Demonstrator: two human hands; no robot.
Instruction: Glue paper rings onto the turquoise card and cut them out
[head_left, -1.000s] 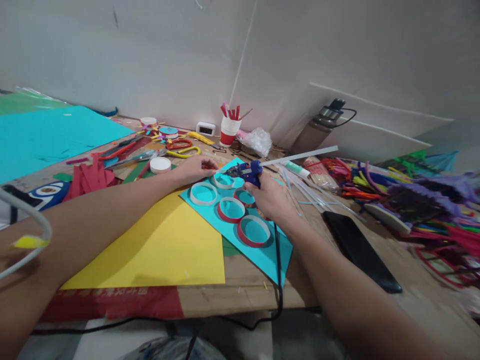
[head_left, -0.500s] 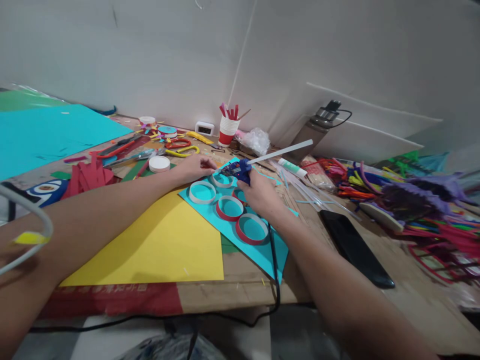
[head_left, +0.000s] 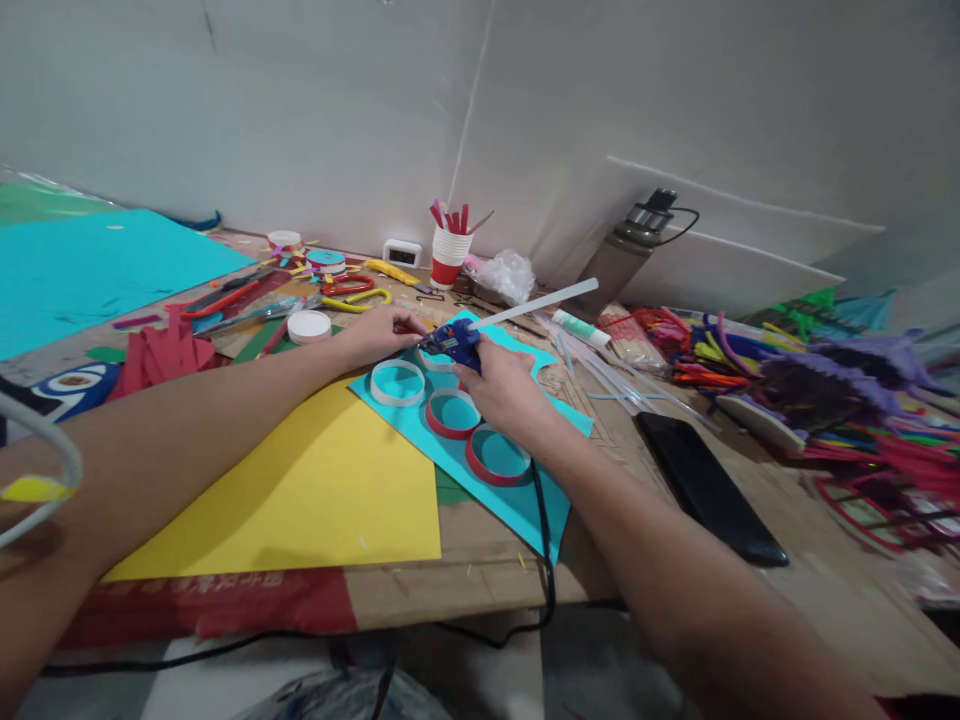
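Note:
My right hand [head_left: 502,382] grips a blue hot glue gun [head_left: 456,343], nozzle pointing left. A long whitish glue stick [head_left: 544,302] juts out of its back. Close to the nozzle is my left hand [head_left: 386,334], with fingers bent together at the far side of a partly hidden white ring [head_left: 436,362]; what they pinch, if anything, I cannot make out. Beneath lies a turquoise sheet [head_left: 517,507] carrying more paper rings: a white ring [head_left: 397,383], a red-and-white ring [head_left: 451,414] and another red-and-white ring [head_left: 498,456].
Yellow paper [head_left: 322,490] lies under my left forearm. The gun's black cord [head_left: 546,540] hangs over the table edge. A phone [head_left: 709,490] and clear glue sticks [head_left: 607,375] are on the right. Behind stand a paper cup [head_left: 451,258], a bottle [head_left: 622,255] and yellow-handled scissors [head_left: 358,299].
The whole view has shifted slightly. The glue gun has moved a little left, closer to my left fingertips, and my right hand now covers the ring that showed beneath it.

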